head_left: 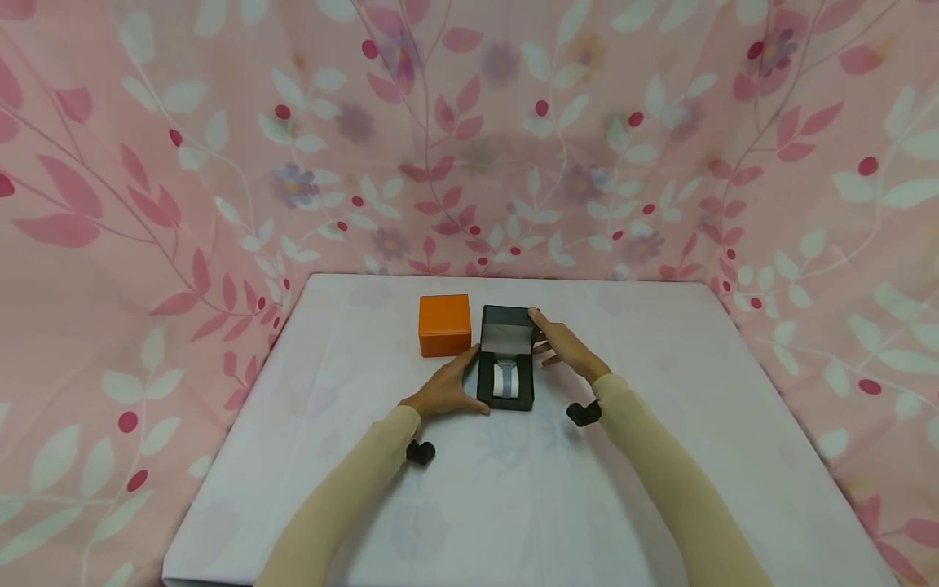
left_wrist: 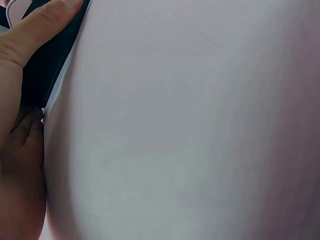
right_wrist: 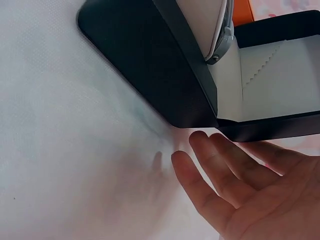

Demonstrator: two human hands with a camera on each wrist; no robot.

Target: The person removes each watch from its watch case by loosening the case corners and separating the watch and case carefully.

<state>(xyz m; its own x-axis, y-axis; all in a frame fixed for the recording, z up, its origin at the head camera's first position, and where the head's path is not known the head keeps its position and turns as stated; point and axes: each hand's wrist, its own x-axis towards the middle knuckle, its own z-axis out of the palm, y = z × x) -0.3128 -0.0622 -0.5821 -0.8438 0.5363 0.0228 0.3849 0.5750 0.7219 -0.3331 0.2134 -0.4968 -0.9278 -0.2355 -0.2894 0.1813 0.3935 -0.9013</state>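
An opened black watch box (head_left: 505,404) lies on the white table, its pale-lined lid (head_left: 508,337) tipped back. Inside, a wristwatch with a grey strap (head_left: 506,380) wraps a white cushion. My left hand (head_left: 446,386) holds the box's left side, thumb at the near corner and fingers farther back along the side; the left wrist view has that thumb (left_wrist: 45,25) over the dark wall. At the lid's far right corner, my right hand (head_left: 563,342) touches the edge. Its lower fingers (right_wrist: 220,175) are loosely extended beside the box in the right wrist view, with the thumb hidden there.
An orange box (head_left: 444,326), closed, stands just left of the watch box. A pink floral cloth (head_left: 469,163) hangs behind the table (head_left: 469,505) and along both sides. Black heart-shaped pieces (head_left: 421,453) show at both wrists.
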